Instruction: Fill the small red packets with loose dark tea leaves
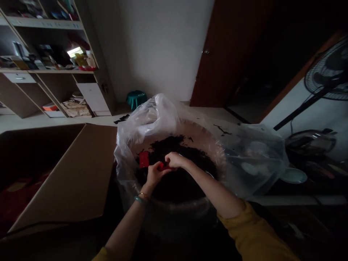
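Handling under way at the surface of dark, loose, soil-like material (179, 185), inside a clear plastic bag (252, 163) lining a round container (176, 210). The left hand (155, 174) and right hand (175, 160) meet near the container's centre, fingers drawn together and pinched on a small red piece (162, 166). Only a sliver of the piece shows. Its long axis appears to run about 9-to-3, pointing toward the right hand, but the fingers hide too much to be certain. A flat, oblong red piece (144, 159) lies at 9 o'clock from the grip, long axis near 12-to-6, at the edge of the dark material.

Step in hand, by judgement: fine work on the pinched piece. The next move calls for a secure pinch, as the piece is small and the material loose. A cardboard box flap (62, 174) stands at 8 o'clock from the container, a steel pot (310, 143) at 3 o'clock.
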`<state>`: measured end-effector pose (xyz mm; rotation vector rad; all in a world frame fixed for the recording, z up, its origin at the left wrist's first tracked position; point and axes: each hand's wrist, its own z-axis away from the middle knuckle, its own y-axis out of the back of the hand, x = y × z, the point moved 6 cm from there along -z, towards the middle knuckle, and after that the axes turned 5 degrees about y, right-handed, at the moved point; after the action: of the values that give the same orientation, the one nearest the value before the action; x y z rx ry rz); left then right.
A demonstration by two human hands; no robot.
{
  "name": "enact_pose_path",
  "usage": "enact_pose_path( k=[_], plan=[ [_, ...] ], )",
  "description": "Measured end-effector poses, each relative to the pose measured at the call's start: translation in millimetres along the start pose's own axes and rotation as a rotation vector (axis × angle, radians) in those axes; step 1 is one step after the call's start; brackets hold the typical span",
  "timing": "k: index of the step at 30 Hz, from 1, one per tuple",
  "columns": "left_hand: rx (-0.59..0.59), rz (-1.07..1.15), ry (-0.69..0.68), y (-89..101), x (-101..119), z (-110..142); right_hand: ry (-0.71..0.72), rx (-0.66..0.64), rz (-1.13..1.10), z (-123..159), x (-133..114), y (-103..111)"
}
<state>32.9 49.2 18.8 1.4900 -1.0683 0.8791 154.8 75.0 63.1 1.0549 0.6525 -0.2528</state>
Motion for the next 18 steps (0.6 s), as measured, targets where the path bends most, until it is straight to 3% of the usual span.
enact_pose_path(
  k=[3, 6, 9, 11, 15, 18],
  plan=[
    [0.057, 0.126, 0.064, 3.9, -4.3, -1.6, 0.073, -0.047, -0.235, 1.2, 1.3, 5.5],
    [0.112, 0.278, 0.132, 7.1, -7.1, -3.4, 0.217, 0.008, -0.45, 8.0, -2.0, 13.2],
    [0.158, 0.364, 0.18, 10.5, -9.7, -5.2, 0.323, 0.16, -0.386, 13.7, -5.8, 13.5],
    [0.165, 0.393, 0.218, 11.7, -12.0, -5.9, 0.318, 0.269, -0.348, 13.4, -5.8, 9.5],
    [0.095, 0.448, 0.255, 8.1, -10.5, -6.5, 0.21, 0.364, -0.438, 6.1, 2.6, -0.5],
    [-0.006, 0.425, 0.218, 0.6, -4.7, -6.6, 0.247, 0.45, -0.476, 8.8, 5.8, 2.1]
  ],
)
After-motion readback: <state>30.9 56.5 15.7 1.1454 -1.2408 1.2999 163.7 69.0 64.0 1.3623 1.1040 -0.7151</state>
